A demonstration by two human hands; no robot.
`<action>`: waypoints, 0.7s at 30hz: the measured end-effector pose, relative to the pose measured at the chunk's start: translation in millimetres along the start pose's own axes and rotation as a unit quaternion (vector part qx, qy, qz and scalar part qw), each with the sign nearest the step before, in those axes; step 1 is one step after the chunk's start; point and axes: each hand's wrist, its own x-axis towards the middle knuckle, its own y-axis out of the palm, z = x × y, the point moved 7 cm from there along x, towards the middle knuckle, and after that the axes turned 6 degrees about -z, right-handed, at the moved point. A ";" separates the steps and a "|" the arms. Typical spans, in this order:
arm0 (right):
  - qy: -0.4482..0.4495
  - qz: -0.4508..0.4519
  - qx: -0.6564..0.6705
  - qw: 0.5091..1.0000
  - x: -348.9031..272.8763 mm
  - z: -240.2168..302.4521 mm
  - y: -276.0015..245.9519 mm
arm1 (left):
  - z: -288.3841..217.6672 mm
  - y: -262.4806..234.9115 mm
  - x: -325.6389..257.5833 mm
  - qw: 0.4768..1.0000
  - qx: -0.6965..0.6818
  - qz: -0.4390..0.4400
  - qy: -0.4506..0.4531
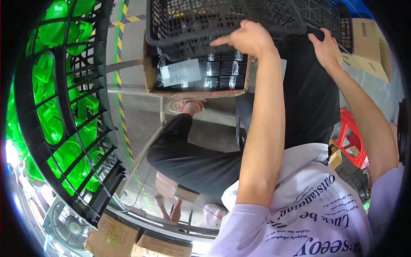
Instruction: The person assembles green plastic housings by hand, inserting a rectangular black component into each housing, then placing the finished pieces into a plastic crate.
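Note:
A black plastic mesh crate [188, 42] fills the upper middle of the head view, over an open cardboard box and my dark-trousered leg. My left hand [253, 39] is at its near rim, the index finger stretched along the side and the other fingers partly hidden. At the crate's right end, my right hand [326, 50] is closed round a black edge. Below the crate, the cardboard box [201, 93] holds rows of stacked thin black pieces [231, 70]. A white paper label [180, 73] with handwriting lies on top of them.
A tall black lattice crate [62, 107] of bright green plastic parts [70, 160] stands close on my left. A grey fan [68, 225] and cardboard boxes [112, 235] are at lower left. On the right are a red stool [349, 137] and another carton [370, 60]. Yellow-black tape [120, 94] marks the floor.

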 end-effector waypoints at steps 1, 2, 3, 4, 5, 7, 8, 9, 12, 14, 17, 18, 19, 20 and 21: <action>-0.001 0.002 -0.002 1.000 -0.1 0.9 1.5 | -10.3 0.4 2.5 0.999 -0.021 -0.011 0.032; -0.002 0.000 -0.004 1.000 2.1 3.2 2.1 | -13.5 0.7 12.0 0.999 0.013 -0.018 0.023; -0.004 -0.001 -0.006 1.000 3.6 5.3 2.3 | -16.0 -1.1 21.2 0.998 0.047 -0.024 0.014; -0.008 -0.001 -0.008 1.000 3.9 7.4 3.2 | -17.2 -4.9 27.4 0.999 0.044 -0.027 0.013; -0.005 0.001 -0.013 1.000 3.5 8.3 4.8 | -18.6 -7.9 32.9 0.996 0.077 -0.025 0.019; -0.009 0.004 -0.019 1.000 2.8 13.7 7.4 | -19.7 -13.8 41.1 0.993 0.108 -0.029 0.024; -0.003 0.003 -0.024 1.000 2.8 12.2 6.3 | -18.3 -13.8 41.4 0.993 0.112 -0.023 0.023; 0.003 0.003 -0.029 1.000 3.4 10.8 5.1 | -17.1 -13.3 41.6 0.993 0.117 -0.018 0.023; -0.007 -0.010 -0.034 0.999 5.7 9.7 2.7 | -16.1 -9.5 36.1 0.994 0.101 -0.022 0.038; -0.005 -0.006 -0.033 0.999 4.2 10.1 6.7 | -18.6 -9.1 28.5 0.993 0.092 -0.045 0.056; -0.003 -0.005 -0.036 0.999 -2.0 21.2 4.3 | -21.5 -7.6 17.1 0.991 0.080 -0.081 0.075; -0.002 -0.012 -0.039 0.999 -1.2 24.8 0.6 | -18.1 -6.5 15.9 0.993 0.053 -0.083 0.070; -0.005 -0.015 -0.043 0.999 2.9 22.6 4.2 | -15.1 -5.3 16.0 0.994 0.026 -0.086 0.065; 0.001 -0.015 -0.044 0.999 2.5 20.9 3.6 | -14.2 -2.4 12.8 0.993 0.018 -0.089 0.071; 0.006 -0.016 -0.044 0.999 3.6 17.5 2.2 | -11.9 1.9 9.6 0.994 0.015 -0.085 0.066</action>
